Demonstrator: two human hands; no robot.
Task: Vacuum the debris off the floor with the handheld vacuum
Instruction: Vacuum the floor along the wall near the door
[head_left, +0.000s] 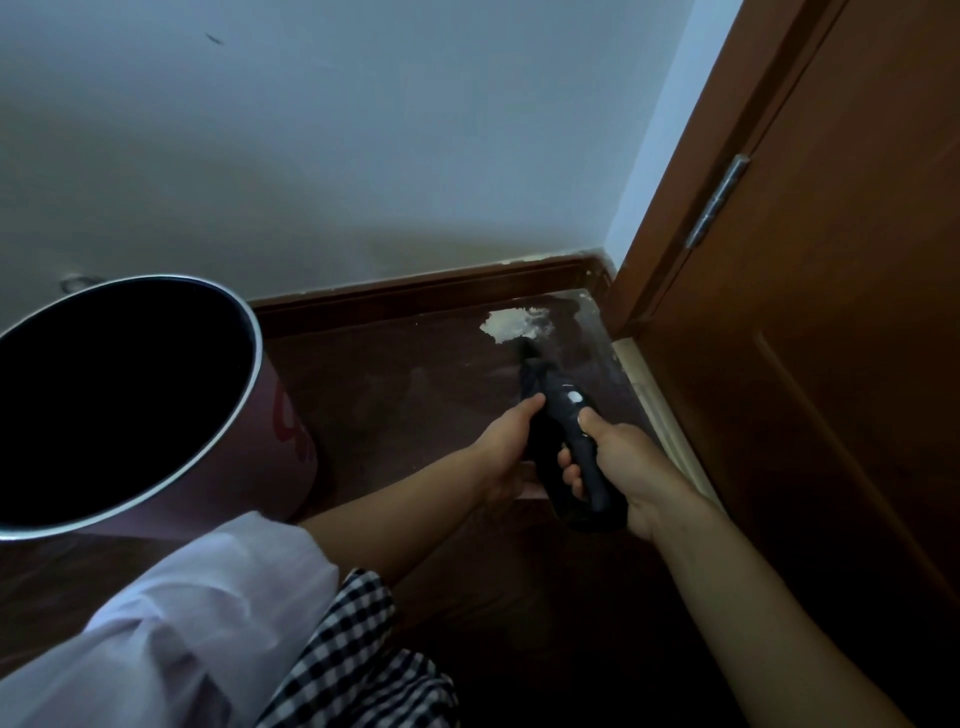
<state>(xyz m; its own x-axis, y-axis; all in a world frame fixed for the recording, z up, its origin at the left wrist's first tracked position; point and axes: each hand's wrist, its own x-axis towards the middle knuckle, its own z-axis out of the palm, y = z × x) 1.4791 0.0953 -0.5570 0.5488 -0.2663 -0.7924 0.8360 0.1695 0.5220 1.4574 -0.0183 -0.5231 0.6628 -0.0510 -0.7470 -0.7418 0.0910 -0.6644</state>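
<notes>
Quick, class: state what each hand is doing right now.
Left hand: grips the handheld vacuum body.
Right hand: grips the vacuum's handle.

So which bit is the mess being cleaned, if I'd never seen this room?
Find the brown door on the right, then the floor corner beside its frame. The debris is the pale patch below the skirting board, at the vacuum tip, the only light spot on dark flooring.

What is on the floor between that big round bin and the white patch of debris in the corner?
Bare dark floor in the head view. Nothing lies between the bin and the debris; the vacuum comes in from the near side.
</notes>
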